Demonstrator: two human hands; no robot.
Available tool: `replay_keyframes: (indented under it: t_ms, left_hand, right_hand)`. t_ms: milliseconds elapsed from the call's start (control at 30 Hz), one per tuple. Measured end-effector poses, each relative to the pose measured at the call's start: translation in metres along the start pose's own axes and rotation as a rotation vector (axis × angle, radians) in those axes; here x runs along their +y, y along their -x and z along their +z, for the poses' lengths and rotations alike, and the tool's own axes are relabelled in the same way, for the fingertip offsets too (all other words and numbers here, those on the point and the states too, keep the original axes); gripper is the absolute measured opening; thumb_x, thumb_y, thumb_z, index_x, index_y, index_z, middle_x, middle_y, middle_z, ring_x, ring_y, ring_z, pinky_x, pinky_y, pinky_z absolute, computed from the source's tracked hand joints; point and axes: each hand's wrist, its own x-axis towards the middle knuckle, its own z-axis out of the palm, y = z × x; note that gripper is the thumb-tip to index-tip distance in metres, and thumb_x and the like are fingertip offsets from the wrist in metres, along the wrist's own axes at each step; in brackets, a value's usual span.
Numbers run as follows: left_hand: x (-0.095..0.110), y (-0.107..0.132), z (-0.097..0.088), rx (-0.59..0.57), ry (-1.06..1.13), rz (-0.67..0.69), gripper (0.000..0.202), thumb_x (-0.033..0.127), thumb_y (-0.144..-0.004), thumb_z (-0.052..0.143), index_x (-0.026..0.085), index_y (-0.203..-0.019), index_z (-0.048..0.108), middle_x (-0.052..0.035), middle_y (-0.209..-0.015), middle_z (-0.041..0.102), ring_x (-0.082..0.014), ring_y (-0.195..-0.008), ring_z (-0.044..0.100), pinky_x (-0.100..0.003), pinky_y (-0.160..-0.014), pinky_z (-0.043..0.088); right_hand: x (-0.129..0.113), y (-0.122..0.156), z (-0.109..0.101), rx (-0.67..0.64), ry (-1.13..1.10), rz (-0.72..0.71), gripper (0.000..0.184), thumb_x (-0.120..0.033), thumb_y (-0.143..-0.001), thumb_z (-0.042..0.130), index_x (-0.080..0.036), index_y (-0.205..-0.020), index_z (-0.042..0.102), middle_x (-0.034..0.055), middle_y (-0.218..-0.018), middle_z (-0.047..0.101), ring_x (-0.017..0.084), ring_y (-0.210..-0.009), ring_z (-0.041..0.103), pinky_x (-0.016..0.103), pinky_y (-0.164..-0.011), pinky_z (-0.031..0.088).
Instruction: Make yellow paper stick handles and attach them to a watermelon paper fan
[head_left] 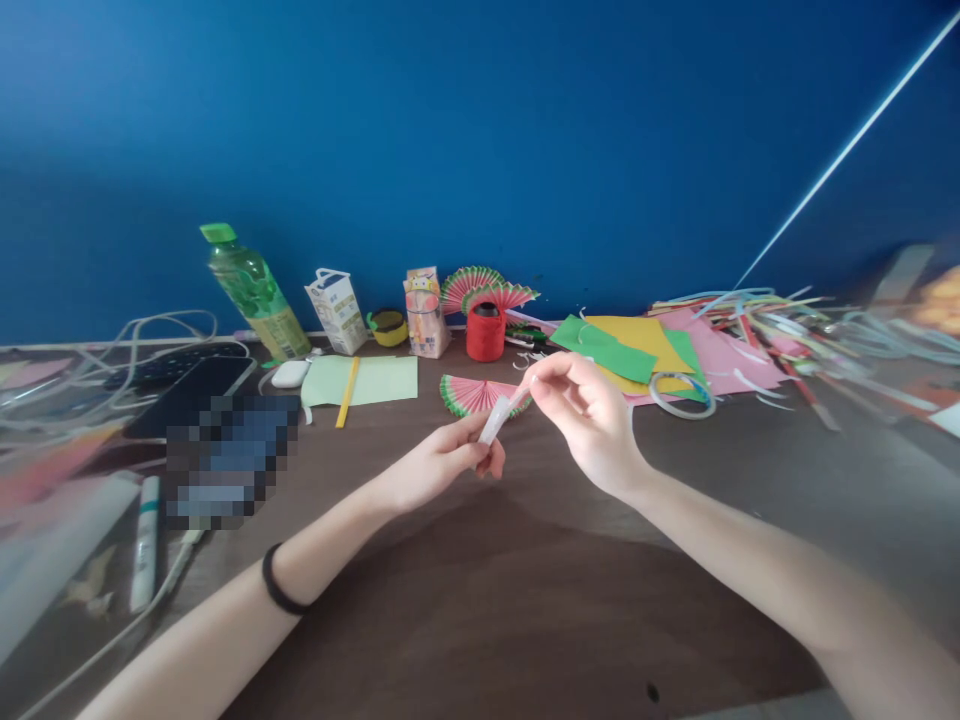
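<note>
My left hand is closed around a small whitish, translucent, tube-like item, which tilts up to the right. Just beyond its upper end, my right hand pinches with thumb and forefinger. Something thin and pale pink shows at those fingertips, too small to name. Behind both hands a pleated pink paper fan with a green edge lies on the table, partly covered by the whitish item and the fingers. More pleated fans of the same colours stand at the back by a red spool-like roll.
Along the wall stand a green bottle, a carton, a yellow tape roll and a small decorated box. Coloured paper sheets and a clear ring lie right. Left are a pale green sheet and a marker.
</note>
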Motion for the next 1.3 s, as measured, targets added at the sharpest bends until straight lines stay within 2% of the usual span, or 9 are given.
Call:
replay_keyframes:
  t_ms: [167, 300, 433, 633, 833, 967, 1167, 1300]
  left_hand:
    - [0.002, 0.002, 0.001, -0.011, -0.005, -0.047, 0.025, 0.027, -0.087, 0.037, 0.015, -0.102, 0.053, 0.0017, -0.067, 0.048, -0.0109, -0.062, 0.036, -0.027, -0.062, 0.029]
    - [-0.005, 0.000, 0.000, -0.004, 0.064, -0.029, 0.025, 0.027, -0.087, 0.037, 0.014, -0.099, 0.054, 0.0024, -0.063, 0.045, -0.0107, -0.060, 0.034, -0.027, -0.060, 0.027]
    - [-0.008, -0.001, -0.001, 0.038, 0.070, -0.046, 0.024, 0.026, -0.087, 0.038, 0.014, -0.094, 0.057, 0.0032, -0.060, 0.042, -0.0102, -0.058, 0.033, -0.027, -0.059, 0.025]
    - [-0.004, -0.001, 0.001, 0.149, 0.076, -0.042, 0.030, 0.028, -0.085, 0.039, 0.013, -0.104, 0.057, 0.0035, -0.058, 0.042, -0.0104, -0.056, 0.033, -0.027, -0.057, 0.024]
    - [-0.001, -0.002, 0.005, 0.229, 0.032, -0.034, 0.026, 0.026, -0.084, 0.039, 0.015, -0.095, 0.060, 0.0042, -0.053, 0.043, -0.0101, -0.053, 0.033, -0.027, -0.056, 0.025]
    - [-0.004, -0.002, 0.005, 0.243, 0.060, -0.024, 0.025, 0.025, -0.084, 0.039, 0.015, -0.091, 0.061, 0.0050, -0.051, 0.040, -0.0095, -0.051, 0.032, -0.027, -0.057, 0.025]
    - [-0.006, -0.001, 0.003, 0.251, 0.099, -0.020, 0.025, 0.027, -0.085, 0.040, 0.015, -0.082, 0.061, 0.0056, -0.049, 0.033, -0.0095, -0.051, 0.028, -0.027, -0.058, 0.023]
    - [-0.004, -0.001, 0.004, 0.264, 0.097, -0.021, 0.026, 0.029, -0.085, 0.040, 0.014, -0.078, 0.060, 0.0059, -0.048, 0.030, -0.0095, -0.050, 0.026, -0.027, -0.058, 0.022]
  right_hand:
    - [0.010, -0.004, 0.000, -0.021, -0.266, 0.136, 0.009, -0.030, -0.084, 0.055, -0.021, -0.084, 0.055, -0.0003, -0.078, 0.058, 0.012, -0.073, 0.059, 0.029, -0.069, 0.050]
    - [0.013, -0.005, 0.001, -0.023, -0.350, 0.200, 0.010, -0.030, -0.083, 0.057, -0.021, -0.082, 0.054, -0.0010, -0.075, 0.059, 0.012, -0.071, 0.059, 0.030, -0.071, 0.051]
    - [0.013, -0.005, 0.000, -0.026, -0.391, 0.220, 0.010, -0.029, -0.082, 0.058, -0.020, -0.082, 0.055, -0.0007, -0.076, 0.059, 0.011, -0.072, 0.060, 0.029, -0.071, 0.051]
    - [0.012, -0.007, 0.000, 0.017, -0.380, 0.241, 0.012, -0.030, -0.081, 0.060, -0.019, -0.081, 0.054, -0.0012, -0.074, 0.060, 0.010, -0.066, 0.060, 0.028, -0.066, 0.052]
    - [0.015, -0.010, 0.001, 0.038, -0.426, 0.308, 0.013, -0.028, -0.078, 0.062, -0.018, -0.077, 0.054, -0.0014, -0.072, 0.061, 0.011, -0.066, 0.060, 0.028, -0.066, 0.053]
    - [0.016, -0.009, 0.001, 0.004, -0.467, 0.310, 0.012, -0.027, -0.077, 0.063, -0.018, -0.078, 0.055, -0.0015, -0.074, 0.060, 0.011, -0.067, 0.061, 0.030, -0.069, 0.053]
    - [0.015, -0.010, 0.002, -0.027, -0.544, 0.324, 0.013, -0.027, -0.076, 0.064, -0.017, -0.075, 0.055, -0.0016, -0.072, 0.060, 0.011, -0.064, 0.062, 0.029, -0.065, 0.052]
    - [0.016, -0.011, 0.002, -0.048, -0.549, 0.335, 0.014, -0.027, -0.076, 0.064, -0.018, -0.075, 0.054, -0.0015, -0.073, 0.061, 0.012, -0.063, 0.062, 0.032, -0.070, 0.052]
